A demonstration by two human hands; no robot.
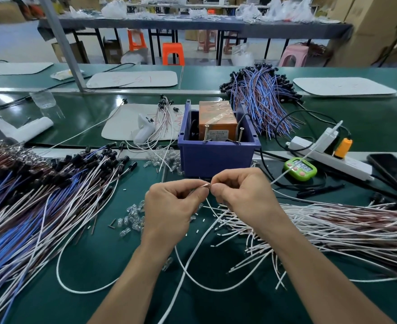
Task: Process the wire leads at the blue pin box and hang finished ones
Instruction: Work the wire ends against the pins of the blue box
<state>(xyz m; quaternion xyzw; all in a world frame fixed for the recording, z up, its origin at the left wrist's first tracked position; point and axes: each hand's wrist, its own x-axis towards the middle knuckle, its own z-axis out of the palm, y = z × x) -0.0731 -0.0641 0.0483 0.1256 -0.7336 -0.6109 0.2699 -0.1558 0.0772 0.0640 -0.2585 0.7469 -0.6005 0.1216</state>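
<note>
Before the blue pin box point(216, 157), the left hand point(169, 206) and right hand point(244, 195) pinch the bare end of apparently one wire lead point(205, 184).

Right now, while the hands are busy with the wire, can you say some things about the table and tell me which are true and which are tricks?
1. The left hand and the right hand both pinch a thin wire with a coppery tip. True.
2. The blue plastic box is empty. False: an orange tape-wrapped block sits inside it.
3. The green digital timer lies left of the box. False: it lies to the right of it.
4. A heap of blue, white and brown wires with black caps lies to the left of the hands. True.
</note>
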